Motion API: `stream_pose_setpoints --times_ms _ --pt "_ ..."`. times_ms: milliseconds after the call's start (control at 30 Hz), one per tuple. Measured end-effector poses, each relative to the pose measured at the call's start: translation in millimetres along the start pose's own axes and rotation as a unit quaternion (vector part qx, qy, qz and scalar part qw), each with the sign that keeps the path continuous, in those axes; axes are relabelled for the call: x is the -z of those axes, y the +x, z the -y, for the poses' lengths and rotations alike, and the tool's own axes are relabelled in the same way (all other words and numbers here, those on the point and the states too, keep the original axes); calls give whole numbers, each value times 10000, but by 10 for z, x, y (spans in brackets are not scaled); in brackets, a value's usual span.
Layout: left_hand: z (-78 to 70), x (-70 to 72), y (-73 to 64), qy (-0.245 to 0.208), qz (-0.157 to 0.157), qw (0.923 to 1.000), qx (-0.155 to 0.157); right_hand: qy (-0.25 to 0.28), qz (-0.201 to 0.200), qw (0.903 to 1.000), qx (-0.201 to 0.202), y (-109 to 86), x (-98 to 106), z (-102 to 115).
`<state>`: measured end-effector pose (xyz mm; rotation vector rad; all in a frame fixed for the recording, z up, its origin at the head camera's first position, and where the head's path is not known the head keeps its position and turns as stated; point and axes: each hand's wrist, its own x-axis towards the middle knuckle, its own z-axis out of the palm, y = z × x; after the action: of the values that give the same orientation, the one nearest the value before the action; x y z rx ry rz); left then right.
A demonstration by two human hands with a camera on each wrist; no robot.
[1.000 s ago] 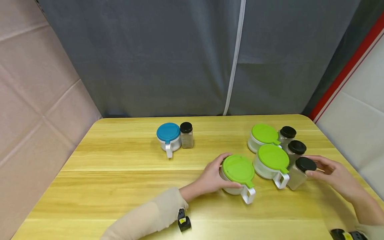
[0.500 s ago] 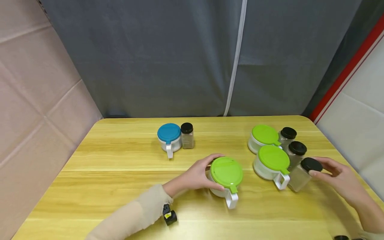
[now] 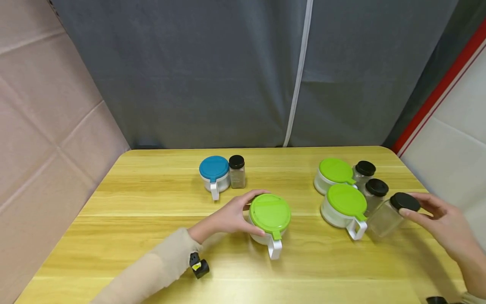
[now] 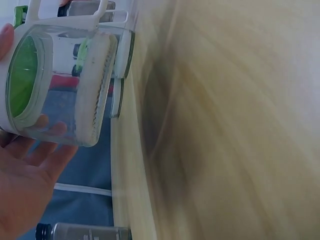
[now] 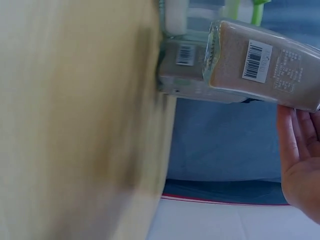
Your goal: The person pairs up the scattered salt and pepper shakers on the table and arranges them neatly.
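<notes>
My left hand (image 3: 238, 216) grips a glass seasoning jar (image 3: 270, 216) with a green lid and white handle. In the left wrist view that seasoning jar (image 4: 65, 85) hangs above the table, with pale contents at its base. On the right, my right hand (image 3: 449, 223) holds a square spice jar (image 3: 386, 218) by its black cap. The right wrist view shows this spice jar (image 5: 265, 65) tilted and off the table, with a barcode label and brownish contents. My right fingers (image 5: 289, 135) lie around its cap end, partly out of frame.
Two more green-lidded jars (image 3: 346, 200) stand at the right, beside two black-capped spice jars (image 3: 376, 188). Further left are a blue-lidded jar (image 3: 214, 169) and a spice jar (image 3: 237, 173) next to it. A grey curtain (image 3: 212, 84) hangs behind the wooden table (image 3: 133, 198).
My left hand has carried the green-lidded seasoning jar leftward, away from the other green-lidded jars. My right hand has lifted and tilted the spice jar, shifting it rightward.
</notes>
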<state>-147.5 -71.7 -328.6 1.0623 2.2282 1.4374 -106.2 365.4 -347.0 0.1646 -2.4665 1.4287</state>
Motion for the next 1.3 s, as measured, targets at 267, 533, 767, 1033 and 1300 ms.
stream_pose_setpoints --times_ms 267,533,767,1033,1300 --pt "15 156 -111 173 -101 9998 -37 -186 -182 9996 -106 25 34 148" --pt "319 322 -203 80 -175 9998 -67 -112 -393 9992 -12 60 -9 345" --pt "331 443 -289 -24 -61 9996 -259 269 -511 9983 96 79 -48 520" --pt "335 544 -333 -176 -57 9990 -411 401 -498 9976 284 121 -167 706" --pt "237 597 -373 -31 -141 9993 -343 982 -273 9942 355 142 -381 871"
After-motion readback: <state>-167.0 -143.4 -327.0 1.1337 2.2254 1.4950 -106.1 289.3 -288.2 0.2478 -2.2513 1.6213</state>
